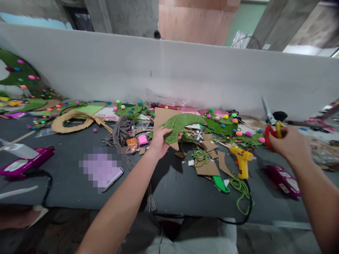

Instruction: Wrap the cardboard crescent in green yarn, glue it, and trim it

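Note:
My left hand (158,141) grips the lower end of a curved cardboard arc wrapped in green yarn (182,124), held just above the dark table (169,190). My right hand (290,144) is closed round the red and yellow handles of a pair of scissors (272,127), whose blades point up and left. A yellow glue gun (242,161) stands between the two hands. Loose green yarn (242,188) and brown cardboard scraps (209,165) lie below the arc.
A white partition (169,74) runs along the table's far edge. Green felt pieces with coloured pompoms (225,125) line the back. A tan woven ring (72,121), grey cord (119,132), magenta glue guns (26,162) (283,180), a green cutter (219,183) and a phone (106,169) lie around.

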`<state>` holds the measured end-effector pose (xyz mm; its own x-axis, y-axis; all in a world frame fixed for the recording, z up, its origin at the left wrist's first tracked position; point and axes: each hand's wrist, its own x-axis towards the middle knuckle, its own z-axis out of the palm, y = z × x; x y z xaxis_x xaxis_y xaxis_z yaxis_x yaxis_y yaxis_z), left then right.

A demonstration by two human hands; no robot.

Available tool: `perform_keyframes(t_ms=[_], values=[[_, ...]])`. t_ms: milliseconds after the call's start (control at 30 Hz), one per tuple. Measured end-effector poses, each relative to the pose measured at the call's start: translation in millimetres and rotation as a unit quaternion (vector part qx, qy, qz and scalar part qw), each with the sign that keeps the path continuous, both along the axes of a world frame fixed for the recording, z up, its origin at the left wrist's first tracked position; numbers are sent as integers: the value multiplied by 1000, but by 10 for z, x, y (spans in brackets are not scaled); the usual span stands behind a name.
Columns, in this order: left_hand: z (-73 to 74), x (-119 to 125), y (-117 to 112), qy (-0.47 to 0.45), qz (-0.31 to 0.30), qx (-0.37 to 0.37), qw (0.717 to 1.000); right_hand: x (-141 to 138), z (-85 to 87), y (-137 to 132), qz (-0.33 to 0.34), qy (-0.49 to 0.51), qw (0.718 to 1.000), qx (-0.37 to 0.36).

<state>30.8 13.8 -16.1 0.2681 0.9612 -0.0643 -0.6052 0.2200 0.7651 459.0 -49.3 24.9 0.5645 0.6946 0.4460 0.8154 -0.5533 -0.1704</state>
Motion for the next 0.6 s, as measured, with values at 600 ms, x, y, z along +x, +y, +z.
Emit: perform_keyframes(t_ms=[600], values=[[46, -164, 77, 14, 75, 37, 996, -1925, -457, 310, 287, 77, 951, 91]])
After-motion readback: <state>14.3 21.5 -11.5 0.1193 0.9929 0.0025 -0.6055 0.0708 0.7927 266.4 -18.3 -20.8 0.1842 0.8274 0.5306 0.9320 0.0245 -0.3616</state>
